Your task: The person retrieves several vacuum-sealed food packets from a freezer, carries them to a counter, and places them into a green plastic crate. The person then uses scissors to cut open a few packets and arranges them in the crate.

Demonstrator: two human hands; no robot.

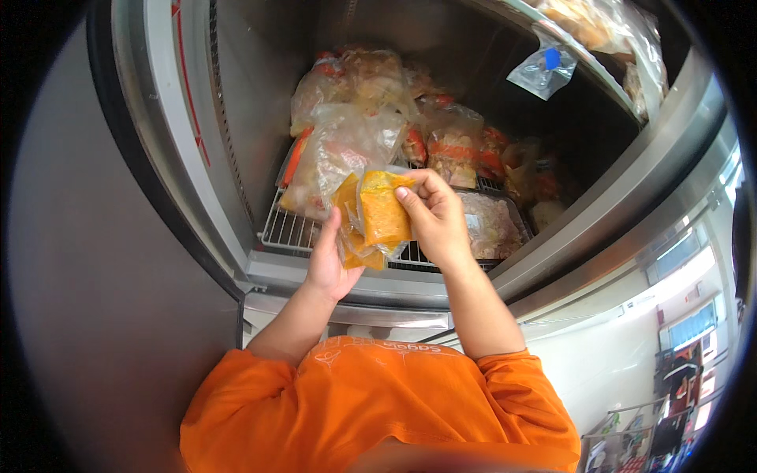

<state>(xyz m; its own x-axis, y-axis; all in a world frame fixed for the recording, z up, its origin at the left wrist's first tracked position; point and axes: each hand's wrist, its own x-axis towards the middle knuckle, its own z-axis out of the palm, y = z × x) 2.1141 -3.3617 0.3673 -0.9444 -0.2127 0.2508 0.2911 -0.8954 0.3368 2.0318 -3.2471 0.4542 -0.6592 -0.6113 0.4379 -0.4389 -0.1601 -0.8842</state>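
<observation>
Both my hands are raised in front of the open steel refrigerator cabinet. Between finger and thumb, my right hand (436, 213) pinches a flat plastic packet of yellow-orange sauce or paste (384, 208). More such packets (355, 251) lie behind and below it, held in my left hand (332, 254), whose thumb points upward at their left edge. The packets overlap, so I cannot tell how they are divided between the hands. Just beyond them, a large clear bag of pale food (346, 148) rests on a wire shelf (290, 227).
Bagged food with orange-red bands (452, 148) fills the shelf behind. A black tray of pale raw meat (491, 227) sits at the right. An upper shelf (582, 50) holds more bags at the upper right. The cabinet door (118, 266) stands at the left.
</observation>
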